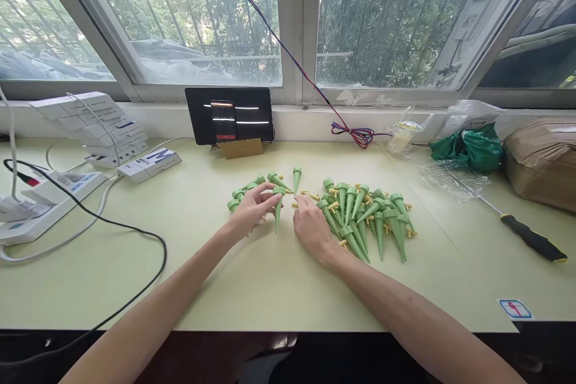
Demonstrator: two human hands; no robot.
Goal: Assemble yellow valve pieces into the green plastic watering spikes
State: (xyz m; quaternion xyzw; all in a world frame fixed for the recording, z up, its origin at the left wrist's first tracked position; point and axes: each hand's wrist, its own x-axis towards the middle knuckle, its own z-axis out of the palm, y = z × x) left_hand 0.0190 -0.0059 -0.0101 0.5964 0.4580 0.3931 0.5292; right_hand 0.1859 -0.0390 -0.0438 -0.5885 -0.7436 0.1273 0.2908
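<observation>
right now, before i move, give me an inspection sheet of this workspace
surface: pale table, sticker near front right
job's things: green spikes and yellow fittings, larger heap at right
clutter: white boxes left; screwdriver, green bag, brown package right
hands: left hand holds one spike; right hand beside larger heap, grip unclear
cables: black cable left; red-blue cable coiled at back
surroundings: windows behind; other people, nothing seen

The pale yellow-green tabletop point(252, 288) bears green watering spikes point(380, 234) with yellow valves point(414, 233), a power strip point(54, 207) and stacked white boxes point(101, 129) at left, a black tablet point(198, 117) behind, a green bag point(481, 147), brown parcel point(544, 159) and screwdriver point(533, 237) at right
</observation>
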